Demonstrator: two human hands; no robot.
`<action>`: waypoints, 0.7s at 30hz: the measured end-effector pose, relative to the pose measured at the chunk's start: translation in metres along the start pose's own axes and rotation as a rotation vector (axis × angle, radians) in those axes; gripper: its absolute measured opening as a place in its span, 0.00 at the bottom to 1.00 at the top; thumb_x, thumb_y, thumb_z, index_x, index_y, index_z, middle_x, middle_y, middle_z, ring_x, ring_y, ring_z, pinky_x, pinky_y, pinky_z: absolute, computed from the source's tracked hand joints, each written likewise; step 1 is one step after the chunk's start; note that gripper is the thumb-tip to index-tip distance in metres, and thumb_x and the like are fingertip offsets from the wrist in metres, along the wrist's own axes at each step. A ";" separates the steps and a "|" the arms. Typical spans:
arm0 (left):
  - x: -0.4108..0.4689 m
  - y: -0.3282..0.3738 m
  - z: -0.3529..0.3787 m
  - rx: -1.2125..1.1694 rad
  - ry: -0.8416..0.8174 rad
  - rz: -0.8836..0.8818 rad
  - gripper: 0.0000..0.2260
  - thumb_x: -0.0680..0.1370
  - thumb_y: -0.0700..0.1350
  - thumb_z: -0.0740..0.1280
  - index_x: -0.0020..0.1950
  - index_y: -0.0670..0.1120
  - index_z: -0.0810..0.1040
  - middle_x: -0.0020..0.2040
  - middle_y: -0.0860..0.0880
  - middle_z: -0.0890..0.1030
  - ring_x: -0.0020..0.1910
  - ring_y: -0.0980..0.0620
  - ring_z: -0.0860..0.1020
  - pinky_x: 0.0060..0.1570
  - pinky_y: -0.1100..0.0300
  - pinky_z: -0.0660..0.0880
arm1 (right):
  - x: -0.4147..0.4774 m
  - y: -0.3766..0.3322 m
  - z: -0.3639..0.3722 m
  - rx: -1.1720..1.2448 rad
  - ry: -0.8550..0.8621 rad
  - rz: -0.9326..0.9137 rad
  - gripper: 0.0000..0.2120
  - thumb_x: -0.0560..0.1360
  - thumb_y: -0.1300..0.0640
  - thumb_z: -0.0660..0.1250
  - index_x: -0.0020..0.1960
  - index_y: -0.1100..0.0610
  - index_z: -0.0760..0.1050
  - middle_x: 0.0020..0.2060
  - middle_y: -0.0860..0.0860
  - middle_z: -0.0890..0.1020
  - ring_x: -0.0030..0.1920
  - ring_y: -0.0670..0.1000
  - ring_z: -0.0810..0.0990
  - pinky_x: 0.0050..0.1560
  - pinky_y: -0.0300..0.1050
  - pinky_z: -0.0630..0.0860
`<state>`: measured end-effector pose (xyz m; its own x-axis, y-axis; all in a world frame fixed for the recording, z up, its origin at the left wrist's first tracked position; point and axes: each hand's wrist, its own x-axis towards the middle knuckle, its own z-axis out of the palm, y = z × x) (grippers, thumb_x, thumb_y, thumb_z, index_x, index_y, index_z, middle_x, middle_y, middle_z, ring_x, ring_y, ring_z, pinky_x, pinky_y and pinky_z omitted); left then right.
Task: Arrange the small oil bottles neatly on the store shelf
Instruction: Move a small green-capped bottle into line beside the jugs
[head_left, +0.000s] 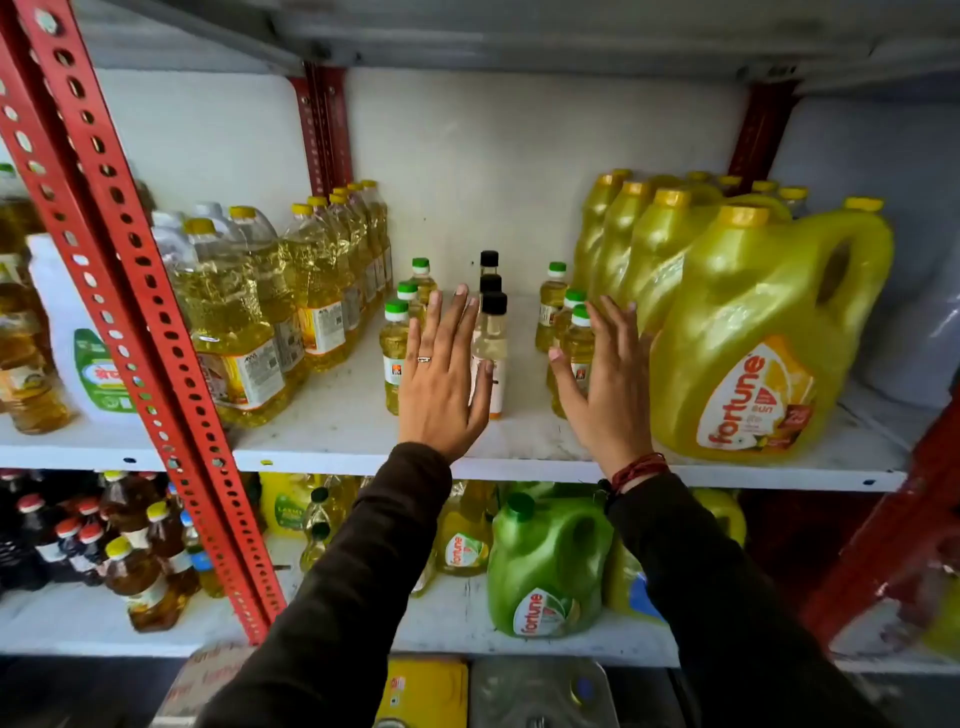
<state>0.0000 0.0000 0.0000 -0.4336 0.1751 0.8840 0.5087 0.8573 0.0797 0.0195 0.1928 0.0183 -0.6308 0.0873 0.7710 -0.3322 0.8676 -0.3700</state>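
Three short rows of small oil bottles stand in the middle of the white shelf (343, 431). The left row of green-capped bottles (395, 343) runs front to back. A middle row of black-capped clear bottles (491, 332) stands beside it. A right row of green-capped bottles (576, 338) stands against the big yellow jugs. My left hand (441, 384) is flat with fingers spread, between the left and middle rows, in front of both. My right hand (608, 389) is flat and spread too, in front of the right row. Neither hand grips a bottle.
Larger clear oil bottles (244, 322) fill the shelf's left side. Big yellow fortune jugs (753, 338) fill the right. A red perforated upright (135, 291) slants across the left. The lower shelf holds a green jug (545, 566) and dark bottles (104, 540).
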 end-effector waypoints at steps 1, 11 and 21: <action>-0.006 -0.002 0.003 0.015 -0.009 -0.025 0.29 0.84 0.50 0.55 0.84 0.40 0.58 0.85 0.43 0.56 0.85 0.44 0.49 0.83 0.48 0.41 | 0.000 0.004 0.002 0.034 -0.003 0.040 0.30 0.79 0.42 0.60 0.77 0.55 0.61 0.78 0.53 0.63 0.82 0.58 0.53 0.81 0.57 0.45; -0.060 -0.036 0.043 0.161 -0.194 -0.113 0.31 0.84 0.54 0.51 0.85 0.40 0.52 0.85 0.41 0.52 0.85 0.47 0.46 0.83 0.52 0.38 | 0.027 0.032 0.009 0.336 -0.113 0.415 0.27 0.76 0.54 0.71 0.73 0.59 0.69 0.71 0.57 0.74 0.72 0.56 0.71 0.73 0.50 0.67; -0.060 -0.038 0.047 0.194 -0.207 -0.109 0.32 0.84 0.54 0.50 0.85 0.41 0.51 0.85 0.43 0.50 0.85 0.45 0.45 0.83 0.51 0.37 | 0.044 0.053 0.015 0.576 -0.148 0.534 0.22 0.69 0.59 0.79 0.61 0.60 0.79 0.54 0.54 0.85 0.49 0.44 0.83 0.50 0.37 0.78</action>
<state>-0.0281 -0.0209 -0.0781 -0.6301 0.1547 0.7609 0.3075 0.9495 0.0616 -0.0362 0.2355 0.0252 -0.8802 0.3185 0.3520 -0.2432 0.3342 -0.9106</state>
